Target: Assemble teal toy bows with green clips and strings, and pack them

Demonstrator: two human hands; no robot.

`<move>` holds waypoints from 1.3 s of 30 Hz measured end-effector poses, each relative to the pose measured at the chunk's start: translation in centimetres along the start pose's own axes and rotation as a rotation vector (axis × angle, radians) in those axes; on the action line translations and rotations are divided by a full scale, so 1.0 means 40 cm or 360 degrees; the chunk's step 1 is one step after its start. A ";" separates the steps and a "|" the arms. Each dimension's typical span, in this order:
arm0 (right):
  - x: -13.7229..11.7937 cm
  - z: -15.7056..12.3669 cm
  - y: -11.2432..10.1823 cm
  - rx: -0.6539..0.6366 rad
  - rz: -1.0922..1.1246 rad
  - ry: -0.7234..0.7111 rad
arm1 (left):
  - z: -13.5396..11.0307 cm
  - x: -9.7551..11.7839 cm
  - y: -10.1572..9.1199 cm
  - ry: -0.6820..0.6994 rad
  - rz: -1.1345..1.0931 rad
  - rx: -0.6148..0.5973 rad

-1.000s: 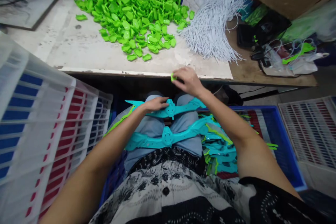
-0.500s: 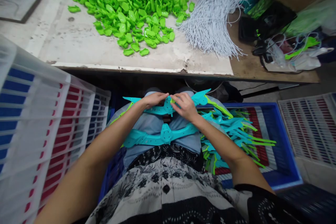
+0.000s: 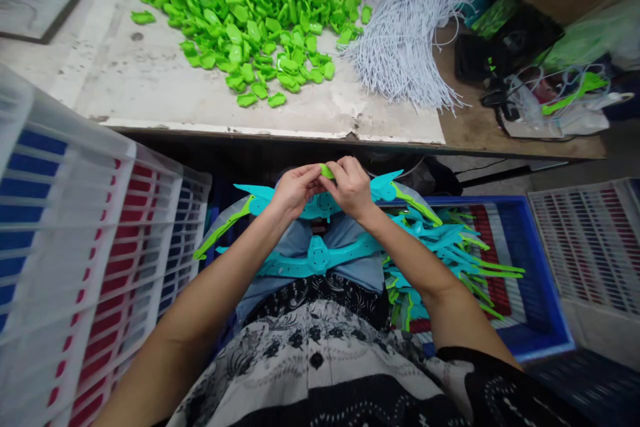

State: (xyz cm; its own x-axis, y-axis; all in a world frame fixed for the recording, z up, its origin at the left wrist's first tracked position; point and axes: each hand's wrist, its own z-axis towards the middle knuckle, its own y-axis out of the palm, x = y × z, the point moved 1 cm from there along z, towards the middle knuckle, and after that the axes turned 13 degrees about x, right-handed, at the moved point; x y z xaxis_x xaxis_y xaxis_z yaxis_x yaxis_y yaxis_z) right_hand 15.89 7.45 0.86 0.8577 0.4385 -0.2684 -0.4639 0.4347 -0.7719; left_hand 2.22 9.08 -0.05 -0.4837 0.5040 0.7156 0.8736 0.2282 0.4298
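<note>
Between my fingertips is a small bright-green plastic piece (image 3: 327,171). My left hand (image 3: 296,191) pinches its left side, and my right hand (image 3: 351,185) grips it from the right. Just beneath both hands, a turquoise plastic bow-shaped part (image 3: 319,205) with green limbs lies across my knees; its middle is partly hidden by my fingers. Closer to my body, a second turquoise curved part (image 3: 318,255) rests on my lap, with a raised hexagonal centre. My left forearm covers some of its left end.
A table (image 3: 165,97) ahead bears a heap of green plastic pieces (image 3: 260,13) and a bundle of white cords (image 3: 405,33). To my right, a blue crate (image 3: 550,293) holds turquoise and green parts (image 3: 440,247). A white slatted crate (image 3: 125,213) stands at my left.
Both hands have lifted slightly off the far turquoise part, toward the table. The green piece now shows between the fingertips of both hands. The near turquoise part has shifted a little.
</note>
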 end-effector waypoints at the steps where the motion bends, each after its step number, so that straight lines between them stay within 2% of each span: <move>1: 0.000 -0.009 -0.005 -0.0028 0.0072 -0.0018 | 0.001 -0.001 -0.007 0.0021 0.0045 0.0017; 3: 0.003 -0.024 -0.020 -0.0095 0.0255 -0.0079 | 0.005 -0.003 -0.022 0.0069 0.0176 -0.0009; 7: 0.017 -0.043 -0.044 -0.0222 0.0605 -0.0174 | 0.002 -0.008 -0.034 0.0180 0.0507 -0.0254; 11: 0.016 -0.076 -0.047 -0.0184 0.0739 -0.0079 | -0.011 -0.045 -0.028 0.0264 0.0642 -0.0355; 16: 0.014 -0.129 -0.031 -0.0103 0.0587 0.0131 | -0.013 -0.088 -0.029 0.0430 0.0733 -0.0282; 20: 0.035 -0.153 -0.003 -0.0309 0.0382 -0.0031 | 0.030 -0.069 -0.065 0.0701 0.1096 -0.0102; 22: 0.045 -0.160 0.014 -0.0420 0.0348 -0.0140 | 0.063 -0.064 -0.087 0.0626 0.1178 -0.0130; 25: 0.056 -0.167 0.039 -0.0440 0.0407 -0.0157 | 0.104 -0.075 -0.107 0.0253 0.1123 -0.0350; 27: 0.061 -0.170 0.052 -0.0398 0.0471 -0.0051 | 0.120 -0.081 -0.109 0.0112 0.1100 -0.0475; 30: 0.064 -0.169 0.060 -0.0370 0.0622 0.0181 | 0.129 -0.078 -0.098 0.0103 0.1236 -0.0617; 33: 0.063 -0.157 0.061 -0.0367 0.0741 0.0474 | 0.127 -0.068 -0.085 0.0129 0.1405 -0.0591; 36: 0.064 -0.137 0.068 -0.0515 0.0661 0.0706 | 0.114 -0.063 -0.074 0.0182 0.1451 -0.0559; 39: 0.069 -0.120 0.079 -0.0765 0.0528 0.0795 | 0.104 -0.065 -0.068 0.0302 0.1525 -0.0499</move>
State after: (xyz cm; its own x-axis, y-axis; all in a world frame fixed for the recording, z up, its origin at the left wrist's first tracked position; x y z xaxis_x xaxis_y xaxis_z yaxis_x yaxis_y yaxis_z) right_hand 17.85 6.27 -5.09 0.7418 0.0291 -0.6700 -0.6650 -0.0974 -0.7405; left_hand 1.32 10.60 -5.36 0.3856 0.2138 0.8975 0.8573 -0.4427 -0.2628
